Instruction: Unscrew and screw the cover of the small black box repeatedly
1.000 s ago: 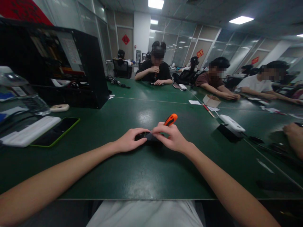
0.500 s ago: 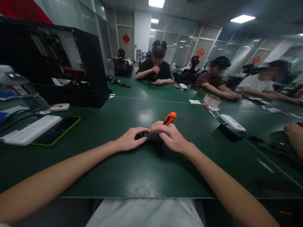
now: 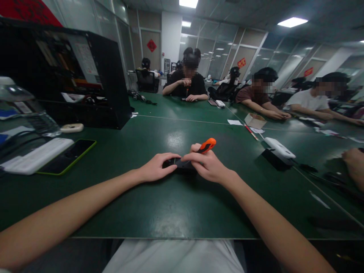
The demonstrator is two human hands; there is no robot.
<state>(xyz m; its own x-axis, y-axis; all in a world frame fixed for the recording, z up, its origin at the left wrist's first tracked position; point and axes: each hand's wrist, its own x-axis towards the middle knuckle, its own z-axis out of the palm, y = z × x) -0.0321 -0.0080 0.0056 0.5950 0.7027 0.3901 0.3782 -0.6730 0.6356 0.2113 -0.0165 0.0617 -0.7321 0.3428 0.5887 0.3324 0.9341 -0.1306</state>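
Note:
A small, flat black device (image 3: 184, 165) lies on the green table in front of me; its exact kind does not show. Thumb and fingers of my left hand (image 3: 157, 167) grip its left end. My right hand (image 3: 211, 165) is closed around a screwdriver (image 3: 207, 145) with an orange and black handle, which leans up and to the right. Those right fingers lie over the device's right part, and the screwdriver's tip is hidden behind them.
On the left stand an open black computer case (image 3: 108, 83) and a plastic bottle (image 3: 31, 110), near a white power strip (image 3: 40, 155) and a green-edged phone (image 3: 69, 157). To the right are a white box-like device (image 3: 280, 147) and a small carton (image 3: 255, 120). Several people sit around the table.
My right hand and the screwdriver have shifted slightly to the right, and the handle leans lower. More of the black device shows between my hands. My left hand keeps its grip.

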